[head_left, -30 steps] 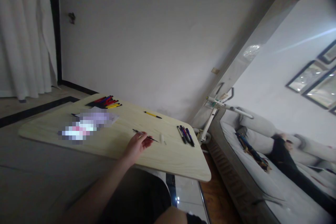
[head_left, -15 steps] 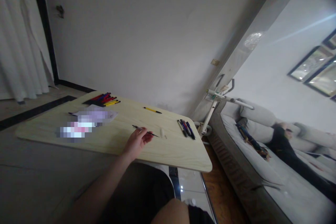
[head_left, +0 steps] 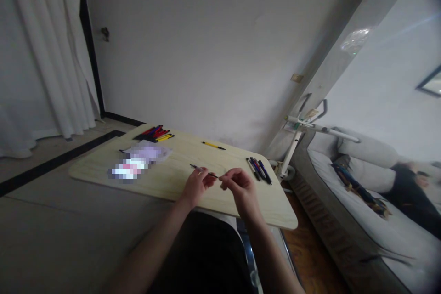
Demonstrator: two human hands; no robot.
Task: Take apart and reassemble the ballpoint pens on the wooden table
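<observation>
My left hand [head_left: 197, 185] is closed on a thin dark pen [head_left: 200, 169] over the pale wooden table [head_left: 161, 179]; the pen points left and away. My right hand [head_left: 239, 186] is pinched right beside it, close to the pen's near tip, and what its fingers hold is too small to make out. A small group of dark, red and blue pens [head_left: 259, 168] lies just right of my hands. A single yellow pen [head_left: 213, 145] lies farther back. A pile of red, blue and yellow pens [head_left: 155, 132] sits at the table's far left corner.
A blurred paper packet [head_left: 139, 161] lies on the table's left half. A white exercise machine [head_left: 299, 133] stands beyond the right corner. A grey sofa [head_left: 365, 193] with a person lying on it fills the right. White curtains [head_left: 37, 55] hang at left.
My right hand has come into view and joined the left at the pen. The small white piece that lay by the pen is no longer visible. The camera has shifted.
</observation>
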